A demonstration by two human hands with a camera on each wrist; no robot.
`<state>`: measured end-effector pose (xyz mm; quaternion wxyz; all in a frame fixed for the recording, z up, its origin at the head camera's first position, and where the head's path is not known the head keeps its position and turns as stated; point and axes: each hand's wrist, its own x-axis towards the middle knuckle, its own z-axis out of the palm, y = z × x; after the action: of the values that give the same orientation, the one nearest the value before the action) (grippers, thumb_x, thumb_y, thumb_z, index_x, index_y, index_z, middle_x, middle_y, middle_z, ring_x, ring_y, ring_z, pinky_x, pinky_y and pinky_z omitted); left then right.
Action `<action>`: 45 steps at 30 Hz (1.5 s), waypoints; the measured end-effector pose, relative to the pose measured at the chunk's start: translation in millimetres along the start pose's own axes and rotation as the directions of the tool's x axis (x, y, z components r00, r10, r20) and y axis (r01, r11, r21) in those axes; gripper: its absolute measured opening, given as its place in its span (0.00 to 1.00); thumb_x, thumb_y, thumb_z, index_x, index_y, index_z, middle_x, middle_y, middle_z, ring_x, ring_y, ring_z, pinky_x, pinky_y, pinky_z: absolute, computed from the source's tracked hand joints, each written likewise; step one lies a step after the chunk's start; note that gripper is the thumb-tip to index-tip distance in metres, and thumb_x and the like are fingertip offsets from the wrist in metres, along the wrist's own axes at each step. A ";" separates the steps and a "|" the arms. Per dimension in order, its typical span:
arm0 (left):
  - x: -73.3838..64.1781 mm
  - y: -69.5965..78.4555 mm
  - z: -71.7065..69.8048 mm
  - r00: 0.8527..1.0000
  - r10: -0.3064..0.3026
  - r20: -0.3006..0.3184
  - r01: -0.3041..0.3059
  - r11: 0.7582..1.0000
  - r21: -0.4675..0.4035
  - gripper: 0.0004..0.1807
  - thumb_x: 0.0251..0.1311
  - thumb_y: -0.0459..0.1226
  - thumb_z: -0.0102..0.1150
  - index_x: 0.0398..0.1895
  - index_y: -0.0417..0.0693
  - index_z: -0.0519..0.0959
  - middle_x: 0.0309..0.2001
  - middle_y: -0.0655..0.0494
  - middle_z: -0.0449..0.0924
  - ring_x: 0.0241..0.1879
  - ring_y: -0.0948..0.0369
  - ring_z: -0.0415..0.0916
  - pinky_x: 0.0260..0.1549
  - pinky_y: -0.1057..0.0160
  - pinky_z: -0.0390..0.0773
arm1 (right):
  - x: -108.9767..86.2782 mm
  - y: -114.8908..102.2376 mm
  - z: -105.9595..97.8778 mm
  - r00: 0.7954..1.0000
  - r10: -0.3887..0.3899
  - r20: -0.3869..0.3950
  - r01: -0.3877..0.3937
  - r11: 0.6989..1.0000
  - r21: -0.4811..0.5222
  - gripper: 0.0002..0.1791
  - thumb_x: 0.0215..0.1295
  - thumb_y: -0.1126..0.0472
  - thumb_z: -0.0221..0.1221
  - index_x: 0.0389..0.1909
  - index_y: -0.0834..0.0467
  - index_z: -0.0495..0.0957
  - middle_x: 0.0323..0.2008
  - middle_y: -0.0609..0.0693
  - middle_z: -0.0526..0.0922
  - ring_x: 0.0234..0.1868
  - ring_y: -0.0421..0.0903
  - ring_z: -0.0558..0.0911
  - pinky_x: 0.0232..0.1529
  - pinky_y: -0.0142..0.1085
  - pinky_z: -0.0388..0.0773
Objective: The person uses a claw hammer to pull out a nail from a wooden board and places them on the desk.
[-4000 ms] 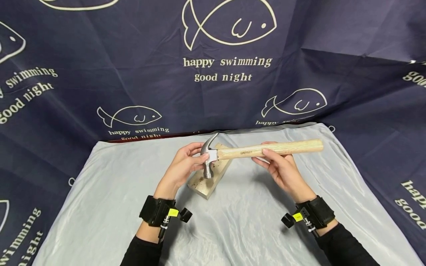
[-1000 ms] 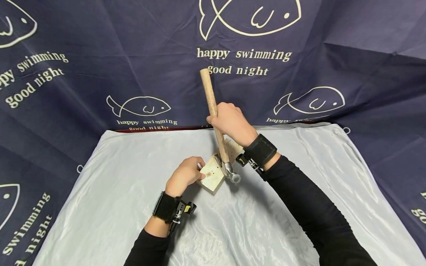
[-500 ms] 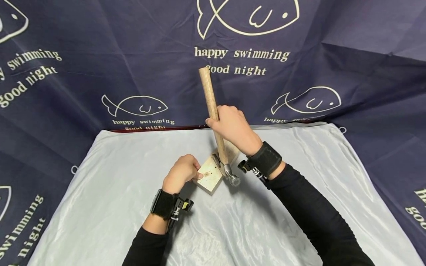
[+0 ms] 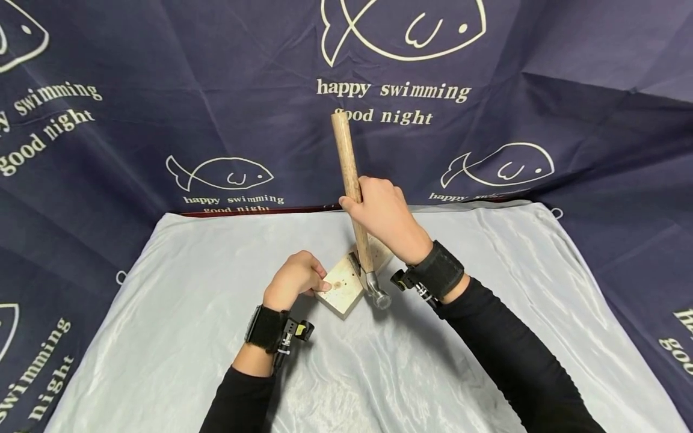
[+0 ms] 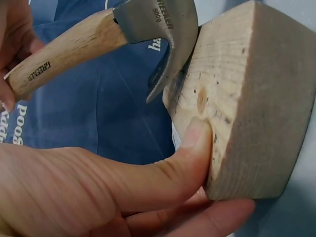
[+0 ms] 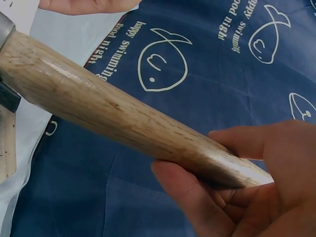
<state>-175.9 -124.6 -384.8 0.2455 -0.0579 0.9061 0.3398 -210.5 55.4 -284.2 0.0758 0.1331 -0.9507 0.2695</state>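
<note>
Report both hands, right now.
Left hand: closed, pinching the wooden block.
Right hand: closed, holding the hammer by its handle.

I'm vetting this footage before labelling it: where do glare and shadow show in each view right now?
Head view: sheen on the silvery satin tablecloth, soft shadow beside the pale rectangular wooden block; left wrist view: the block's side face looks darker than its speckled top; right wrist view: glossy highlights along the rounded brown wooden hammer handle.

I face navy fabric (image 4: 260, 78) printed with white fish (image 4: 219, 174) and lettering (image 4: 343, 88); a shiny, pale cloth (image 4: 541, 258) covers my desk (image 4: 162, 300).
</note>
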 end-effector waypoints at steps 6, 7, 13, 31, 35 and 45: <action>2.0 -1.5 -0.2 1.000 -0.019 0.021 0.019 1.000 0.003 0.13 0.46 0.36 0.71 0.36 0.44 0.81 0.38 0.51 0.81 0.27 0.58 0.81 0.34 0.60 0.80 | -6.4 -0.1 2.0 1.000 -0.012 -0.027 0.012 1.000 -0.020 0.16 0.59 0.44 0.56 0.26 0.52 0.71 0.21 0.46 0.73 0.23 0.44 0.76 0.24 0.36 0.69; 2.3 -1.9 -0.1 0.999 -0.022 0.024 0.022 1.000 0.003 0.13 0.46 0.36 0.71 0.36 0.44 0.81 0.38 0.51 0.80 0.27 0.58 0.81 0.34 0.60 0.80 | -7.4 -0.5 1.8 0.999 -0.012 -0.030 0.012 1.000 -0.022 0.16 0.59 0.44 0.56 0.26 0.52 0.70 0.21 0.46 0.73 0.23 0.43 0.76 0.24 0.36 0.69; 2.2 -1.8 0.6 0.999 -0.020 0.030 0.020 1.000 -0.017 0.13 0.46 0.35 0.70 0.36 0.43 0.81 0.38 0.51 0.81 0.28 0.59 0.81 0.34 0.60 0.80 | -13.5 0.9 1.0 0.999 -0.012 -0.053 0.010 0.999 -0.031 0.17 0.60 0.43 0.54 0.26 0.51 0.70 0.22 0.46 0.72 0.25 0.43 0.75 0.24 0.37 0.67; 6.2 3.6 -0.7 0.999 -0.004 0.051 0.003 1.000 0.026 0.11 0.46 0.35 0.70 0.33 0.45 0.80 0.34 0.51 0.80 0.27 0.58 0.81 0.34 0.60 0.80 | -35.5 9.0 0.4 0.979 -0.053 -0.195 0.051 0.999 -0.017 0.17 0.60 0.42 0.54 0.20 0.48 0.67 0.21 0.44 0.68 0.21 0.41 0.71 0.20 0.35 0.64; 6.5 4.4 -0.9 0.998 -0.006 0.062 0.004 1.000 0.028 0.11 0.46 0.35 0.70 0.33 0.45 0.80 0.34 0.52 0.81 0.28 0.58 0.81 0.34 0.60 0.80 | -41.8 10.9 -0.4 0.974 -0.074 -0.214 0.074 0.997 -0.007 0.17 0.60 0.42 0.55 0.21 0.48 0.67 0.21 0.43 0.68 0.21 0.40 0.71 0.20 0.34 0.64; 10.9 8.9 -3.7 0.996 0.014 0.092 -0.020 0.997 0.073 0.12 0.44 0.37 0.72 0.34 0.47 0.81 0.35 0.53 0.82 0.27 0.60 0.82 0.35 0.61 0.78 | -54.8 16.2 -2.2 0.952 -0.120 -0.282 0.125 0.992 -0.002 0.14 0.60 0.44 0.57 0.23 0.47 0.69 0.23 0.40 0.69 0.23 0.36 0.72 0.22 0.32 0.67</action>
<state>-189.4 -119.6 -382.4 0.2857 -0.0256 0.9062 0.3106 -162.9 81.5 -302.2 0.2257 0.1528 -0.9180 0.2882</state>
